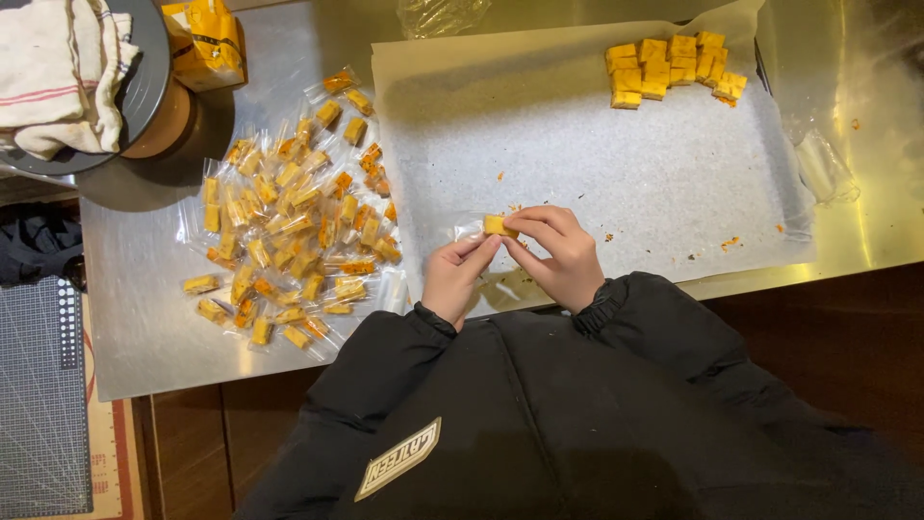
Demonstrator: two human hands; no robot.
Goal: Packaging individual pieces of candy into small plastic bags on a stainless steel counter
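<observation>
My left hand (455,275) and my right hand (561,252) meet over the near edge of a sheet of white baking paper (597,164). Together they hold a small yellow-orange candy cube (498,225) that sits partly inside a clear plastic wrapper (471,229). The left fingers pinch the wrapper, and the right fingers press on the cube. At the paper's far right corner lies a cluster of several unwrapped cubes (672,65). A heap of wrapped candies (289,221) lies to the left of the paper.
A steel worktop (144,327) carries everything. A folded white cloth (60,67) rests on a round dark lid at the far left. A yellow packet (204,40) stands behind the heap. Crumbs dot the paper. A grid cutting mat (43,404) lies lower left.
</observation>
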